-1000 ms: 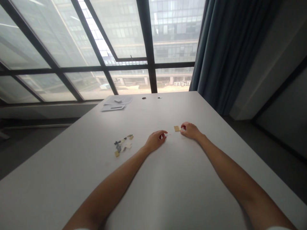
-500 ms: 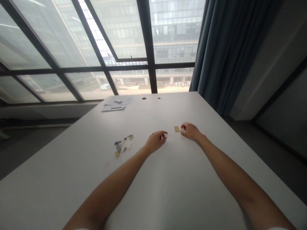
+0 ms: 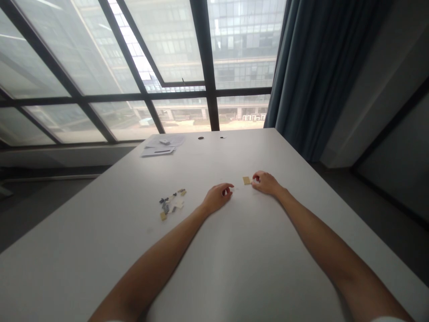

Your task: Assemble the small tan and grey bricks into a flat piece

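Note:
A small tan studded building plate (image 3: 246,180) lies on the white table, just left of my right hand (image 3: 266,182). The fingers of that hand are curled in beside the plate's right edge, and a tiny pale bit shows at their tips, too small to name. Further left, my left hand (image 3: 219,197) rests on the table with thumb and forefinger curved and a gap between their tips. Nothing is visible in it. Left of this hand lies a loose group of small building bricks (image 3: 166,208), grey, dark, white and tan.
Papers (image 3: 159,150) with a small white object on top lie at the table's far left corner. Two round dark spots (image 3: 200,138) are near the back edge. Windows (image 3: 181,112) stand behind the table, and a blue curtain (image 3: 301,89) hangs at the right.
Both hands and the tan plate are in nearly the same place. The view has shifted very slightly.

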`<state>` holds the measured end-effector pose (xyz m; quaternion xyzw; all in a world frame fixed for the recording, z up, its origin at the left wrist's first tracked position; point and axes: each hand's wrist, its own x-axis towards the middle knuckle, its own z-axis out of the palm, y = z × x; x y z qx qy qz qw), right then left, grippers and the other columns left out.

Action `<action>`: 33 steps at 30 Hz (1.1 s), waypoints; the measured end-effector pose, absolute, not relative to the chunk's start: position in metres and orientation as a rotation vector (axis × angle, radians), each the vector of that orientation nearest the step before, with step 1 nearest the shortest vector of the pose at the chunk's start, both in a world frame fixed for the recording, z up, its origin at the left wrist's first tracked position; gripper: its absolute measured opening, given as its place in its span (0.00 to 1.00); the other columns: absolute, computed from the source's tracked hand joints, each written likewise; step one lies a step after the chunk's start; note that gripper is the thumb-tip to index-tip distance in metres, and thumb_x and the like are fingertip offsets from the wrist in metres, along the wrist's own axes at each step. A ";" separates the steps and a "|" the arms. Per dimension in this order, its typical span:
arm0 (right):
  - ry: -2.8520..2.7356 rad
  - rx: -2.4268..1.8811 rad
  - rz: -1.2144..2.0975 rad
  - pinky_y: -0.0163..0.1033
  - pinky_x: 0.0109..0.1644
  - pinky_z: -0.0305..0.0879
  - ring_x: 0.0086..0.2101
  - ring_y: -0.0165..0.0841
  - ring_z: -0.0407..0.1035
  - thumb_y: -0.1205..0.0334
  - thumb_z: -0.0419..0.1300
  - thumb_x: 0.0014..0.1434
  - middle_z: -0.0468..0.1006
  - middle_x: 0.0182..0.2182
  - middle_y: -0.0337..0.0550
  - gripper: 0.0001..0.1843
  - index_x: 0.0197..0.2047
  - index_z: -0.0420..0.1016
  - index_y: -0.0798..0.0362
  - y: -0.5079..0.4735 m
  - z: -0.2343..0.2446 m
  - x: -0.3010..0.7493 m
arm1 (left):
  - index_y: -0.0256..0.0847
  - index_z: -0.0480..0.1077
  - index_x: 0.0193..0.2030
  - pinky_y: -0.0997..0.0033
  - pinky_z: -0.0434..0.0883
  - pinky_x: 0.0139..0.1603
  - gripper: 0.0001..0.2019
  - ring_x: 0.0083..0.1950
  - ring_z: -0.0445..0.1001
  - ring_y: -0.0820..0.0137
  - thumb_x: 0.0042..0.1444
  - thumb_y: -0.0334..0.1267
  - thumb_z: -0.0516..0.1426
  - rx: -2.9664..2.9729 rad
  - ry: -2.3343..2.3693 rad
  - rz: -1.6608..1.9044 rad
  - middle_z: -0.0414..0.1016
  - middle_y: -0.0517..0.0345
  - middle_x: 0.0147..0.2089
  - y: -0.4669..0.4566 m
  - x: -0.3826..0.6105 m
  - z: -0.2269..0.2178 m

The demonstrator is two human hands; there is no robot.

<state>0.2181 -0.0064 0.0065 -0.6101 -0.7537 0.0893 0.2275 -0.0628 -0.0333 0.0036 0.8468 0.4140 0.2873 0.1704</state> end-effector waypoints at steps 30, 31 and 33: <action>-1.760 -1.568 -0.086 0.37 0.34 0.56 0.30 0.34 0.66 0.60 0.53 0.60 0.77 0.30 0.45 0.11 0.32 0.75 0.53 -0.009 0.024 0.219 | 0.41 0.76 0.39 0.73 0.68 0.44 0.09 0.39 0.72 0.70 0.62 0.36 0.53 2.507 1.304 0.790 0.77 0.56 0.36 -0.042 -0.061 0.006; -1.816 -1.465 -0.069 0.37 0.35 0.57 0.29 0.34 0.66 0.61 0.53 0.60 0.77 0.30 0.45 0.11 0.32 0.74 0.53 -0.013 0.031 0.212 | 0.41 0.76 0.39 0.72 0.68 0.45 0.09 0.39 0.72 0.70 0.62 0.36 0.54 2.505 1.323 0.793 0.77 0.57 0.36 -0.042 -0.062 0.006; -1.966 -1.268 -0.016 0.36 0.36 0.58 0.29 0.32 0.66 0.61 0.54 0.61 0.76 0.30 0.43 0.10 0.33 0.74 0.53 -0.024 0.044 0.193 | 0.41 0.76 0.39 0.72 0.68 0.45 0.09 0.39 0.72 0.70 0.61 0.36 0.54 2.512 1.360 0.779 0.77 0.57 0.36 -0.042 -0.064 0.008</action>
